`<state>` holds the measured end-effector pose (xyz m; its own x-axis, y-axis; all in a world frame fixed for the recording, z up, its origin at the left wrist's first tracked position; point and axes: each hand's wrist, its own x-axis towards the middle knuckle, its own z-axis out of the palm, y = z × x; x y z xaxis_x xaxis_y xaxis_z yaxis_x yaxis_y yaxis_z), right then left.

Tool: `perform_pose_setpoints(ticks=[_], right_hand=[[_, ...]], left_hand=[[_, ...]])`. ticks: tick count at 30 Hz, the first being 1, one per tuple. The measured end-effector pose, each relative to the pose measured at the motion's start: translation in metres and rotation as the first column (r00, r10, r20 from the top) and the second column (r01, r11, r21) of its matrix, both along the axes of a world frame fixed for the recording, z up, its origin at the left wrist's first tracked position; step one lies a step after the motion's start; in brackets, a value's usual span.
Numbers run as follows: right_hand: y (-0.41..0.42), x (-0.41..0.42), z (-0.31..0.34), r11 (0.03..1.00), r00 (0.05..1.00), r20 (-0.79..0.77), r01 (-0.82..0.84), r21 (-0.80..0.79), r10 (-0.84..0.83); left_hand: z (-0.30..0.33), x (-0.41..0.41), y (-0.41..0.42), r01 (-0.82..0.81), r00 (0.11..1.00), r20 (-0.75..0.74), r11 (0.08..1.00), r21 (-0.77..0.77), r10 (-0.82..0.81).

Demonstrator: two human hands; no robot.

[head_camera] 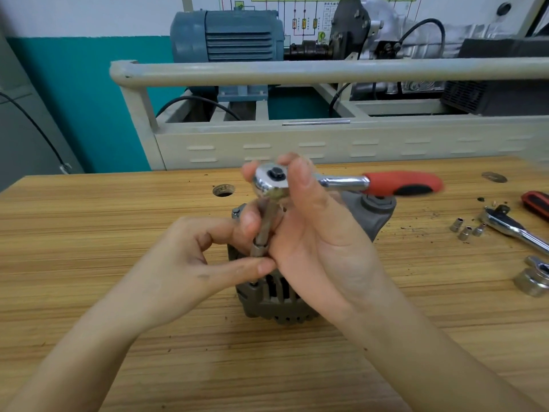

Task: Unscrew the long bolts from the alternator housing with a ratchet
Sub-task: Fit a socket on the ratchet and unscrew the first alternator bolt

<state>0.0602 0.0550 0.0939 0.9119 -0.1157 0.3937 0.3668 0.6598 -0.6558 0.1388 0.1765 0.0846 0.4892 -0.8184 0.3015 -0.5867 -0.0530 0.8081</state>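
Your right hand (309, 233) gripped the chrome head of the red-handled ratchet (271, 181), while your left hand (190, 257) pinched its steel extension bar (263, 230) above the grey ribbed alternator housing (276, 298), standing mid wooden tabletop (118, 233); loose small sockets (466, 228) lay far right.

Teal-and-white wall (89, 84) behind wooden workbench (118, 233)
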Motion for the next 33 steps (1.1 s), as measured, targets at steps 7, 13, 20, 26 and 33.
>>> perform_pose_setpoints(ticks=[7,13,20,26,33], right_hand=[[0.002,0.0019,0.0004,0.991,0.997,-0.063,-0.059,-0.119,0.051],[0.0019,0.0004,0.0001,0.996,0.999,-0.008,0.03,-0.08,-0.031],[0.0009,0.0002,0.0001,0.991,0.995,-0.046,0.083,-0.106,-0.089],[0.0028,0.0033,-0.0012,0.998,0.999,-0.043,-0.001,-0.065,-0.002],[0.004,0.0052,-0.0023,0.996,0.997,0.016,-0.08,-0.036,0.08]], left_hand=[[0.002,0.0003,0.0048,0.018,1.0,0.007,1.0,0.024,-0.018],[0.0035,-0.0031,0.0014,-0.028,0.997,0.069,0.999,-0.019,0.029],[0.0039,0.001,0.0033,-0.027,0.999,0.031,0.999,0.038,0.026],[0.0069,-0.0032,0.0044,-0.012,0.992,0.126,0.997,0.072,0.003],[0.0092,-0.0022,0.0047,-0.052,0.989,0.14,0.993,0.102,0.037]])
